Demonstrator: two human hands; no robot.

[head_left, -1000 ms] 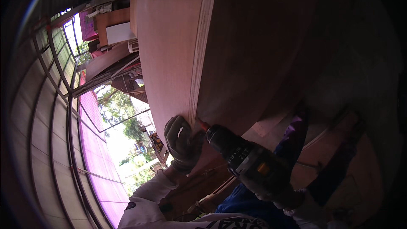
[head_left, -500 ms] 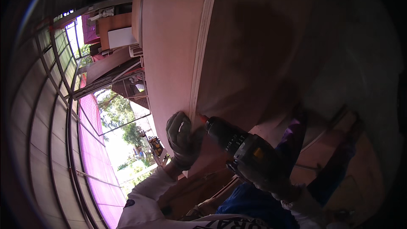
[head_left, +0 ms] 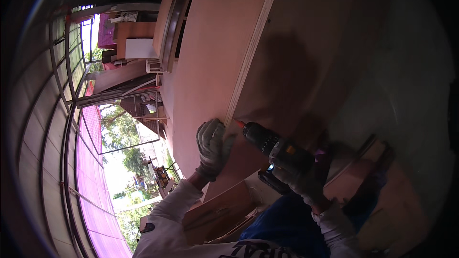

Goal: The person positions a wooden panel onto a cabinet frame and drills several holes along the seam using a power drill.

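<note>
In a grey work glove, my left hand (head_left: pixel 213 149) sits at the edge of a large plywood panel (head_left: pixel 210 62), fingers curled over it and thumb on the shaded side. Whether a small fastener is pinched there is hidden. My gloved right hand (head_left: pixel 299 179) is wrapped around the grip of a black cordless drill (head_left: pixel 260 137). An orange-red tip (head_left: pixel 239 123) on the drill points up and left toward the panel's edge, close to my left thumb. A small bluish light glows near the drill's handle.
The panel's shaded face (head_left: pixel 287 81) stretches right, with my shadow across it. Wooden boards and a white sheet (head_left: pixel 139 48) stand behind at the far left. Metal framing (head_left: pixel 71 153) and pink netting line the open side. More wood pieces (head_left: pixel 224 210) lie below my arms.
My view has shifted, so the panel appears tilted and farther right. The drill tip still points at the edge beside my left hand. A light now shows by the drill's handle.
</note>
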